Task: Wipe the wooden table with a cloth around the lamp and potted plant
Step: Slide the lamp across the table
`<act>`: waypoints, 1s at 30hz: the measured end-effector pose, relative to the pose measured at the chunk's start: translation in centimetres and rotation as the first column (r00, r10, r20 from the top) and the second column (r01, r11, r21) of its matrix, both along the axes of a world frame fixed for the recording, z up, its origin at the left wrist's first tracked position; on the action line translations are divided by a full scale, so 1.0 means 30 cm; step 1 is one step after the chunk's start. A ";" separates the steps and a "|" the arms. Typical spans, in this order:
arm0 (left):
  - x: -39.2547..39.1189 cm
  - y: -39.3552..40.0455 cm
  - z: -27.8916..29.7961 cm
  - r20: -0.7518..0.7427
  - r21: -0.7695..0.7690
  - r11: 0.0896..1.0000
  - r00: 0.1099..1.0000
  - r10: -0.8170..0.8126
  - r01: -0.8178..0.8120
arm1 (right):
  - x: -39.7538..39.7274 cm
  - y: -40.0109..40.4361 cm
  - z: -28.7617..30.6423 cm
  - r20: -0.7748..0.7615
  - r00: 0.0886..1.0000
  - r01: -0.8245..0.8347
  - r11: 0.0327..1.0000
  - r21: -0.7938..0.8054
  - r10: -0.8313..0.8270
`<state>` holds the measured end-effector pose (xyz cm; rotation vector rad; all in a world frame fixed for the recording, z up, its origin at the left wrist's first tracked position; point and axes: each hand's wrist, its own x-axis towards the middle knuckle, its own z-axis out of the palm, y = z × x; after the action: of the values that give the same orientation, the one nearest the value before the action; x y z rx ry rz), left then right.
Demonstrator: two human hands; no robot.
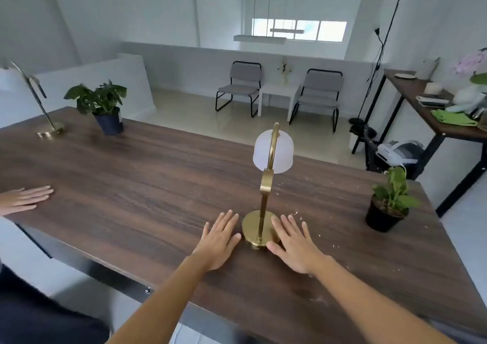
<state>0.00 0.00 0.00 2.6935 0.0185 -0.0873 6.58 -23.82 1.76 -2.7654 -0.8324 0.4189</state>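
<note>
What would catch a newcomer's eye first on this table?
The brass lamp with its white shade, front and centre, with the left hand and right hand flat on the table either side of its base. Then pale crumbs scattered to its right, toward the small plant.

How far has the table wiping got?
Nothing looks wiped yet: crumbs still lie on the wooden table beside the lamp. The left hand and right hand rest flat and empty either side of its base. A green cloth sits on the side table.
</note>
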 end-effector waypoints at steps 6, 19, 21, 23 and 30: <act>0.032 -0.011 -0.074 0.043 0.122 0.985 0.991 -0.124 0.118 | -0.018 0.100 -0.129 0.169 0.986 0.001 0.999 -0.044 0.006; 0.425 0.206 -0.102 0.040 0.134 0.973 0.980 -0.196 0.189 | 0.321 0.341 -0.101 0.075 0.993 0.087 0.996 0.008 -0.087; 0.495 0.226 -0.108 0.046 0.131 0.973 0.980 -0.196 0.189 | 0.381 0.359 -0.088 0.010 0.990 0.137 0.990 0.042 -0.138; 0.561 0.236 -0.113 0.054 0.129 0.974 0.979 -0.196 0.188 | 0.438 0.371 -0.079 -0.029 0.983 0.182 0.982 0.057 -0.180; 0.777 0.234 -0.111 0.064 0.125 0.971 0.975 -0.214 0.205 | 0.616 0.384 -0.042 -0.076 0.953 0.301 0.948 0.101 -0.295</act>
<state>23.30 7.01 -3.33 2.8064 -0.2947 -0.0483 25.06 -12.32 0.50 -2.6977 -0.3984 0.3828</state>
